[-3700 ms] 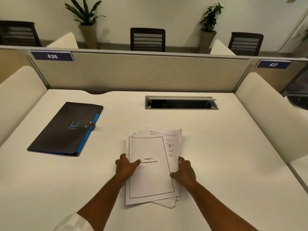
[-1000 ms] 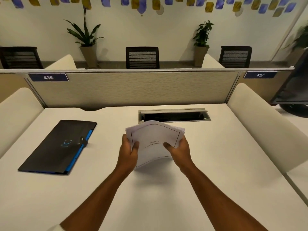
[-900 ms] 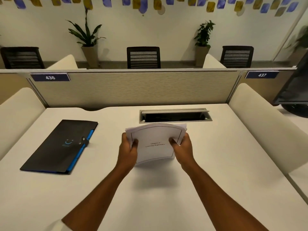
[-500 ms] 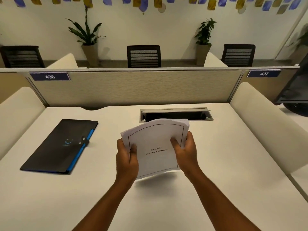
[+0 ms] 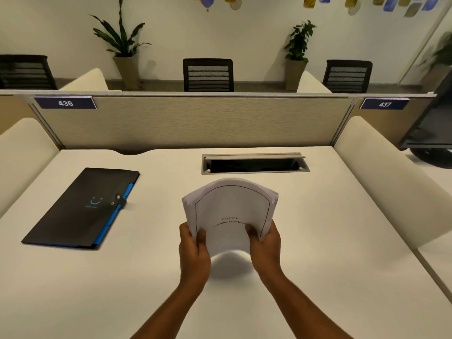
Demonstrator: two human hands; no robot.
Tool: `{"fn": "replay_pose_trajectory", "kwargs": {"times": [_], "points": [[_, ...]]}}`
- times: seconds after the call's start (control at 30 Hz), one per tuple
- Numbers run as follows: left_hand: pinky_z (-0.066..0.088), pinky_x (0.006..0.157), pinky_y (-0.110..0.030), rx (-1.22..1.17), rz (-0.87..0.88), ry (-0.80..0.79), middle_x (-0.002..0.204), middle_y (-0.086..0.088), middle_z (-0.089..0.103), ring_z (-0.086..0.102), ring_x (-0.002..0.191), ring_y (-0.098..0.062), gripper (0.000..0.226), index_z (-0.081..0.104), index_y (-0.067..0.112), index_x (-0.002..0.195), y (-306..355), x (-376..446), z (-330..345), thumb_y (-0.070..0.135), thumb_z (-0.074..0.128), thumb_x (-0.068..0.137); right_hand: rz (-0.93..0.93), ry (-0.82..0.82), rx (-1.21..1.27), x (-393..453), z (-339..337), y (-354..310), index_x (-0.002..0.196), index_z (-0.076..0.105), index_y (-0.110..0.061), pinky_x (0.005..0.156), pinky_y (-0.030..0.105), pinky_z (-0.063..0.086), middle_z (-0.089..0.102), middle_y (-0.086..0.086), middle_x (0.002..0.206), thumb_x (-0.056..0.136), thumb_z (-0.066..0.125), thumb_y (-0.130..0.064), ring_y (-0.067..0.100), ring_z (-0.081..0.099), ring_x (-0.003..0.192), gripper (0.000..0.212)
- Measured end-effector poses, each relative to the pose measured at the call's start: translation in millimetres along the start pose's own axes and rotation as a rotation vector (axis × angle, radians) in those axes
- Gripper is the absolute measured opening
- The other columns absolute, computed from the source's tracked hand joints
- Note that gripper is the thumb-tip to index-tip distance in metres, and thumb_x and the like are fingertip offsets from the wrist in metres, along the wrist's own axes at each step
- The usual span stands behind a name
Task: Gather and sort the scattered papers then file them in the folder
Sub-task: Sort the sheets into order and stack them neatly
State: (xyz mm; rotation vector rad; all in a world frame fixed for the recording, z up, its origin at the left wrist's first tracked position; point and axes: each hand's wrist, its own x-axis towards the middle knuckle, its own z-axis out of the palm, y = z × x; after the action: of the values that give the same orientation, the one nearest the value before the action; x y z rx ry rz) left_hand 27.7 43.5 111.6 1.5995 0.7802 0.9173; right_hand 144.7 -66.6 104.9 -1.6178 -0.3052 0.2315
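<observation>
Head view shows the left hand (image 5: 194, 250) and right hand (image 5: 265, 245) gripping the bent paper stack (image 5: 231, 211), maybe lifted off the desk (image 5: 342, 241), folder (image 5: 83, 206) near its left edge.

Papers (image 5: 230, 211) lower edge blurred, title perhaps "Chapter", monitor (image 5: 433, 128) cut off right

Beige partition (image 5: 195, 121) backs the white desk (image 5: 318, 241); chairs (image 5: 208, 74) beyond.

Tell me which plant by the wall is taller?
The left plant. Its long pointed leaves climb out of the top of the picture, while the right plant is a shorter, bushier clump.
</observation>
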Motion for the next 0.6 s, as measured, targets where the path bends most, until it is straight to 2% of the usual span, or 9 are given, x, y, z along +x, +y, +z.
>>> {"fn": "replay_pose_trajectory", "kwargs": {"times": [0.07, 0.13, 0.2, 0.3, 0.37, 0.43, 0.5, 0.53, 0.6], "points": [[0.054, 0.066, -0.015, 0.018, -0.003, -0.015, 0.096, 0.026, 0.059, 0.061, 0.088, 0.001, 0.034, 0.04, 0.055, 0.103, -4, 2, -2, 0.021, 0.046, 0.102, 0.002, -0.006, -0.009, 5, -5, 3, 0.113, 0.061, -0.037, 0.072, 0.014, 0.058, 0.07, -0.022, 0.101, 0.092, 0.072, -0.019, 0.002, 0.067, 0.097, 0.03], [0.053, 0.065, -0.012, 0.061, -0.054, -0.056, 0.098, 0.024, 0.059, 0.061, 0.092, -0.001, 0.038, 0.039, 0.054, 0.103, -9, 3, -1, 0.017, 0.046, 0.102, 0.069, -0.06, -0.06, 2, -8, 14, 0.118, 0.062, -0.032, 0.079, 0.022, 0.06, 0.071, -0.014, 0.103, 0.094, 0.069, -0.017, 0.01, 0.069, 0.1, 0.029], [0.052, 0.062, -0.013, 0.112, -0.075, -0.099, 0.103, 0.02, 0.057, 0.062, 0.095, -0.005, 0.031, 0.039, 0.045, 0.105, -14, 9, 1, 0.015, 0.044, 0.102, 0.135, -0.119, -0.098, -2, -10, 25, 0.121, 0.062, -0.024, 0.083, 0.024, 0.059, 0.071, -0.007, 0.108, 0.096, 0.065, -0.012, 0.018, 0.069, 0.105, 0.028], [0.048, 0.065, -0.013, 0.188, -0.077, -0.142, 0.1, 0.015, 0.058, 0.063, 0.096, -0.014, 0.017, 0.04, 0.027, 0.11, -12, 25, 5, 0.013, 0.045, 0.101, 0.149, -0.084, -0.095, 1, -14, 27, 0.114, 0.064, -0.023, 0.077, 0.014, 0.054, 0.073, -0.008, 0.104, 0.094, 0.067, -0.009, 0.018, 0.07, 0.102, 0.024], [0.051, 0.076, -0.017, 0.193, -0.065, -0.135, 0.106, 0.011, 0.057, 0.061, 0.102, -0.016, 0.023, 0.039, 0.026, 0.114, -7, 29, 5, 0.014, 0.05, 0.099, 0.189, -0.03, -0.038, 9, -14, 21, 0.112, 0.065, -0.023, 0.076, 0.016, 0.055, 0.074, -0.007, 0.103, 0.093, 0.069, -0.009, 0.016, 0.071, 0.099, 0.024], [0.048, 0.098, -0.031, 0.16, -0.105, -0.008, 0.127, 0.002, 0.049, 0.052, 0.119, -0.019, 0.043, 0.036, 0.023, 0.125, -9, 25, 5, 0.017, 0.063, 0.093, 0.234, 0.026, 0.067, 17, -14, 16, 0.109, 0.066, -0.027, 0.073, 0.014, 0.054, 0.075, -0.011, 0.1, 0.092, 0.07, -0.009, 0.011, 0.072, 0.096, 0.025], [0.039, 0.108, -0.041, 0.078, -0.361, 0.168, 0.144, -0.004, 0.034, 0.04, 0.133, -0.025, 0.076, 0.027, 0.018, 0.14, -11, 20, 3, 0.025, 0.076, 0.083, 0.289, 0.105, 0.209, 22, -11, 11, 0.109, 0.067, -0.026, 0.073, 0.015, 0.056, 0.075, -0.014, 0.097, 0.091, 0.073, -0.008, 0.007, 0.072, 0.094, 0.026], [0.039, 0.108, -0.045, -0.024, -0.562, 0.198, 0.147, -0.005, 0.031, 0.039, 0.134, -0.027, 0.089, 0.022, 0.018, 0.145, -11, 20, 2, 0.031, 0.08, 0.079, 0.336, 0.135, 0.298, 24, -10, 10, 0.114, 0.066, -0.022, 0.08, 0.023, 0.058, 0.075, -0.01, 0.101, 0.09, 0.073, -0.005, 0.011, 0.072, 0.097, 0.03], [0.045, 0.101, -0.053, -0.344, -0.869, 0.087, 0.141, -0.009, 0.046, 0.048, 0.128, -0.029, 0.091, 0.028, 0.011, 0.146, -13, 22, -1, 0.039, 0.08, 0.077, 0.424, 0.14, 0.428, 27, -5, 9, 0.122, 0.064, -0.013, 0.099, 0.043, 0.055, 0.075, 0.005, 0.112, 0.089, 0.074, -0.001, 0.026, 0.07, 0.107, 0.036]]}}
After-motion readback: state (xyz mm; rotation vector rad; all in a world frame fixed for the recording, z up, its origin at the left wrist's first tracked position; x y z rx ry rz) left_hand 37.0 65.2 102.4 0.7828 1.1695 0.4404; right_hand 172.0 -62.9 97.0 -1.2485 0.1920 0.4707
